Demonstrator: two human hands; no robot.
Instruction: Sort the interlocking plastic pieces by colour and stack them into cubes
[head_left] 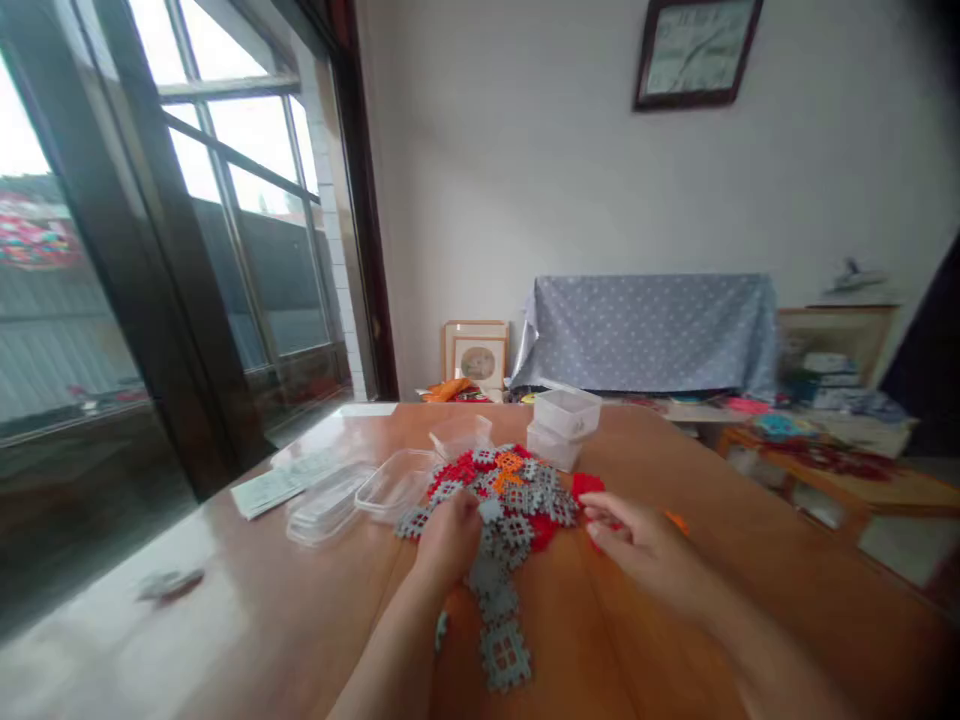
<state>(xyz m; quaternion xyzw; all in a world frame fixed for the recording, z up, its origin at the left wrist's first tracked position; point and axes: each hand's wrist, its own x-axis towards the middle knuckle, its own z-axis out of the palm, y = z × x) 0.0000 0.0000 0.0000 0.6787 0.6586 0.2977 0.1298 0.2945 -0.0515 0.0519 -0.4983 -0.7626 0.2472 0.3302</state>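
Note:
A pile of grey, red and orange interlocking plastic pieces lies on the wooden table. Toward the near edge, a row of grey pieces runs out of the pile. My left hand is closed at the pile's left front, its fingers curled around something I cannot make out. To the right of the pile is my right hand, with thumb and fingers bent toward each other beside red pieces; whether anything small is between them is hidden.
Clear plastic containers and lids stand left of the pile, near papers. Two stacked translucent boxes are behind it. A small blurred object lies at left. A side bench stands at right.

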